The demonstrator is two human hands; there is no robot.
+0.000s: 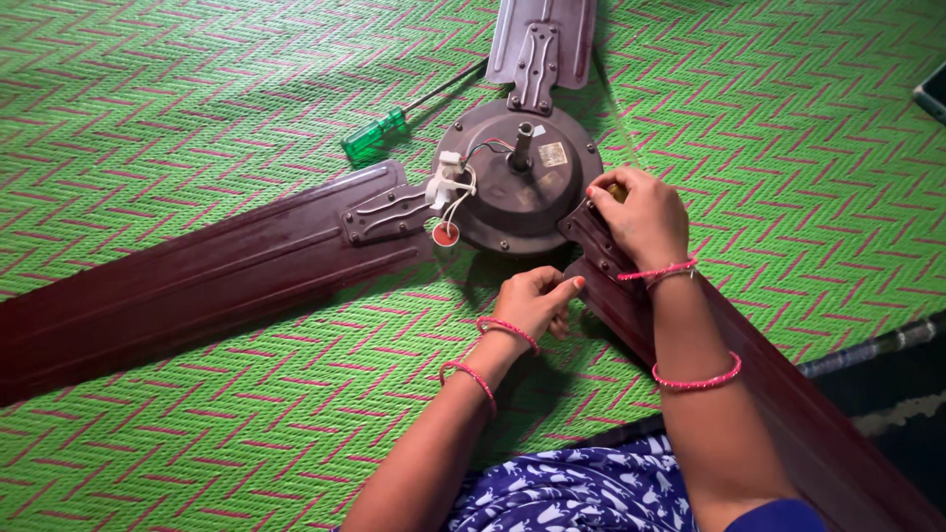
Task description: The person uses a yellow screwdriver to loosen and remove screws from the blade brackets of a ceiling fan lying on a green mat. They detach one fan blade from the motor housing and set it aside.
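A: What am I working on here?

B: The ceiling fan (517,177), lying on the green woven mat (197,99). I see its round motor housing just above both of my hands, with three dark brown blades spreading out from it.

A: And my right hand (641,219)?

B: It is curled shut over the bracket (596,241) where the nearest blade (778,414) joins the housing. The fingers are pressed together around something small and yellowish; I cannot tell what it is.

A: The left hand (532,300)?

B: Loosely fisted, thumb laid against the forefinger, pressed to the edge of that same blade just below the housing. Whether it pinches anything, I cannot tell.

A: Anything else about?

B: A green-handled screwdriver (379,136) lies well beyond my left hand, up and to its left, beside another blade (197,276). White wires (451,187) sit on the housing's left side.
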